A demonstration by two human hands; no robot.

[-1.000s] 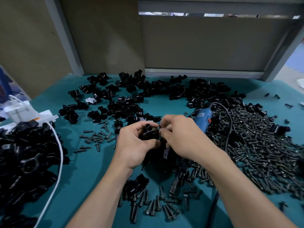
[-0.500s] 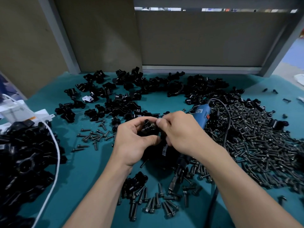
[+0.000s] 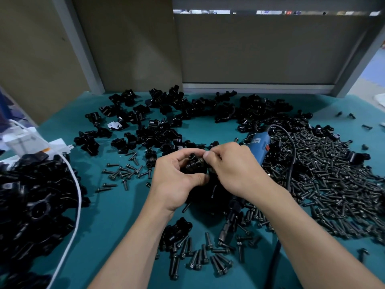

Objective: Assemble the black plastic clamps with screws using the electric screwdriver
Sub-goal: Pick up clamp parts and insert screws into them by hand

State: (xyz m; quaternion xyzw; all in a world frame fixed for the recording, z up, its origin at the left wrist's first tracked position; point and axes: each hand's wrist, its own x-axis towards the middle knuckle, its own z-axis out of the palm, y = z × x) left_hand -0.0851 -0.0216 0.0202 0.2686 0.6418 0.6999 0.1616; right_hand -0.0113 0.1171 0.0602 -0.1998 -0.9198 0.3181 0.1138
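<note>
Hands, left hand [image 3: 177, 181] and right hand [image 3: 234, 170], around one black clamp [image 3: 194, 164].

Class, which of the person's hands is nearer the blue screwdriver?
Right. The right hand sits just in front of the screwdriver; the left hand is farther left, holding a black clamp.

Assembly workshop: screw heap [image 3: 325, 180], clamp piles [image 3: 166, 122], workbench [image 3: 116, 209].

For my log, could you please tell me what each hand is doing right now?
Left hand: closed, holding a black clamp.
Right hand: closed, fingers pinching the same clamp's top.
</note>
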